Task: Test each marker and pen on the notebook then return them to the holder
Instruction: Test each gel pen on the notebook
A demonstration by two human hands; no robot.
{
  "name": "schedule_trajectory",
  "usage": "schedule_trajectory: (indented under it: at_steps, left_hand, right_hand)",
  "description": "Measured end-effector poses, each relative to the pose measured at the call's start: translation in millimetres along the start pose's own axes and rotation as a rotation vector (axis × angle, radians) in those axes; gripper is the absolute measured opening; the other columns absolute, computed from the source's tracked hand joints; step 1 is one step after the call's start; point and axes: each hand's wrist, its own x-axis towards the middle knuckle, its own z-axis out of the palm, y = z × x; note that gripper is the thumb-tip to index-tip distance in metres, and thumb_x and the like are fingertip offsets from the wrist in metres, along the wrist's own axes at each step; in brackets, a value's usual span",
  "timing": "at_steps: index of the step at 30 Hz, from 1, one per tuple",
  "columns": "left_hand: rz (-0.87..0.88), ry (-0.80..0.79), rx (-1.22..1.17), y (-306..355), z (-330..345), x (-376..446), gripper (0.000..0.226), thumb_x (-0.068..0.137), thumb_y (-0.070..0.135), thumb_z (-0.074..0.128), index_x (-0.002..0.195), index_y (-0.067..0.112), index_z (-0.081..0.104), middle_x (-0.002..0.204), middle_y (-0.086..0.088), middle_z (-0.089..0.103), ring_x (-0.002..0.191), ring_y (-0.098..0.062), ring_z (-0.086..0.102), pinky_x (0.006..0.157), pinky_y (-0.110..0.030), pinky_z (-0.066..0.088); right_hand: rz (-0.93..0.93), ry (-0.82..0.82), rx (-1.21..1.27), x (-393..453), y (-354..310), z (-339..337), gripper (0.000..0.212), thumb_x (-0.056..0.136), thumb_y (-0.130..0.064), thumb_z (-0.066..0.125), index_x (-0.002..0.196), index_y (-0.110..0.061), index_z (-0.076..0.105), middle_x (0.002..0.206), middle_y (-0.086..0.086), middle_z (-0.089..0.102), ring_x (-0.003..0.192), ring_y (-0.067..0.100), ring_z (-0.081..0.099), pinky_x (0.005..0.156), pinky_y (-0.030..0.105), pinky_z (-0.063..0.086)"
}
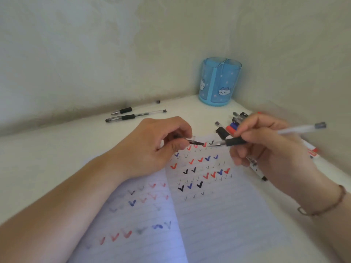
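My right hand grips a clear gel pen by its black grip, tip pointing left just above the open notebook. My left hand pinches that pen's clear cap, its opening a short gap from the pen tip. The lined pages carry several red, blue and black check marks. The blue holder with cat pictures stands in the back corner and looks empty.
Two black gel pens lie by the back wall at left. A cluster of pens and markers lies behind my right hand, with a white marker and another pen under it. Walls close off the back and right.
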Motion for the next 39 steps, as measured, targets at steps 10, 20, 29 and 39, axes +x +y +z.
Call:
schedule_trajectory:
  at_steps: [10,20,29,39]
  left_hand:
    - [-0.027,-0.111,0.065,4,-4,-4,0.003,0.079,0.016,0.067,0.079,0.016,0.064,0.055,0.010,0.050,0.048,-0.006,0.043,0.050,-0.007,0.029]
    - [-0.038,-0.112,0.065,5,-2,-4,0.003,0.079,0.016,0.068,0.079,0.016,0.065,0.056,0.007,0.049,0.048,-0.006,0.043,0.050,-0.007,0.029]
    - [-0.044,-0.124,0.049,5,-2,-5,0.003,0.079,0.015,0.068,0.080,0.015,0.065,0.057,0.006,0.051,0.047,-0.006,0.043,0.050,-0.006,0.030]
    - [-0.042,-0.127,0.044,4,-2,-6,0.003,0.079,0.016,0.068,0.080,0.016,0.065,0.057,0.007,0.050,0.048,-0.007,0.044,0.050,-0.007,0.029]
  right_hand:
    - [0.134,-0.032,-0.401,-5,9,8,0.050,0.077,0.003,0.071,0.046,-0.011,0.033,0.046,0.010,0.028,0.038,0.013,0.029,0.042,0.021,0.034]
    - [0.124,-0.074,-0.528,-6,8,11,0.044,0.075,0.004,0.068,0.045,-0.009,0.037,0.043,0.006,0.035,0.041,0.015,0.030,0.043,0.026,0.031]
    - [0.108,-0.052,-0.605,-4,5,9,0.037,0.070,0.008,0.064,0.048,-0.002,0.036,0.049,0.012,0.036,0.046,0.015,0.033,0.047,0.031,0.032]
    - [0.092,-0.016,-0.646,-2,6,2,0.036,0.066,0.004,0.063,0.047,-0.005,0.033,0.047,0.005,0.031,0.043,0.009,0.030,0.043,0.022,0.030]
